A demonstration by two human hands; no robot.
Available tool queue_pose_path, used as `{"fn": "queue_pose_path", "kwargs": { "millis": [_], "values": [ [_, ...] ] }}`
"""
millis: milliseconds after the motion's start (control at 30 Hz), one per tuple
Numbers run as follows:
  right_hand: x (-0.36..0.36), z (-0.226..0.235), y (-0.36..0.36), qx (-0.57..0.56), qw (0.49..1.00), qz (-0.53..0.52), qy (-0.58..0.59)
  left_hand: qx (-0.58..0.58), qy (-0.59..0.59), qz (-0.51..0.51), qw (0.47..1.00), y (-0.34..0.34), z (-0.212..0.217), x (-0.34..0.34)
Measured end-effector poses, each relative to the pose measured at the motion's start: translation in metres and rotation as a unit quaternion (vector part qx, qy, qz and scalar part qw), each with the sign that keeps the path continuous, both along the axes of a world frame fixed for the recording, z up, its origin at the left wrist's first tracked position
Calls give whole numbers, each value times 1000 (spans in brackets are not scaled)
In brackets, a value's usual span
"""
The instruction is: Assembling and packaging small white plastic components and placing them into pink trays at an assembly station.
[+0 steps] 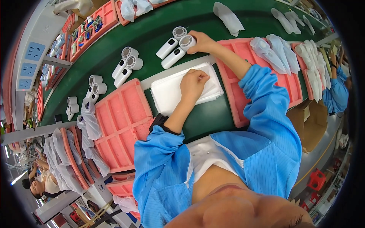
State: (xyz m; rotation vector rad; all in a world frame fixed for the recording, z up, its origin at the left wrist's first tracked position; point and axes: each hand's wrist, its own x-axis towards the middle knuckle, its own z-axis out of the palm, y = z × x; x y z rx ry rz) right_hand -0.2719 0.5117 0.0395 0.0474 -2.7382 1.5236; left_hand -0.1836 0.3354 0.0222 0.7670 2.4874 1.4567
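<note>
My right hand (202, 42) is closed around the round, vented end of a white handheld device (173, 57), which has a tubular head and a long handle with a small dark window. A matching white device (167, 47) lies right beside it on the green belt. Nearer to me, my left hand (193, 84) rests over a stack of thin white sleeves (167, 91). Its fingers are curled and the thumb is pressed against them; whatever they pinch is hidden. A dark band circles the left wrist.
Pink compartment trays (123, 129) flank the stack, with wrapped pieces (270, 53) on the right one. Further white devices (127, 64) stand in pairs leftward along the green belt (152, 30). A wrapped piece (229, 18) lies at the far side. An open cardboard box (313, 127) stands right.
</note>
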Motion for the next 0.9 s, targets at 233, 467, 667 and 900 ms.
{"fn": "queue_pose_path", "kwargs": {
  "millis": [233,467,667,900],
  "values": [
    [82,113,46,-16,980,-35,193,239,-237,2,942,-29,31,-25],
    [101,112,1,-14,973,14,230,330,-235,54,913,-47,75,-21],
    [102,73,-61,146,938,97,298,486,-234,81,838,-48,92,-13],
    [95,79,-64,212,912,11,349,273,174,138,936,-23,80,10]
  ]
}}
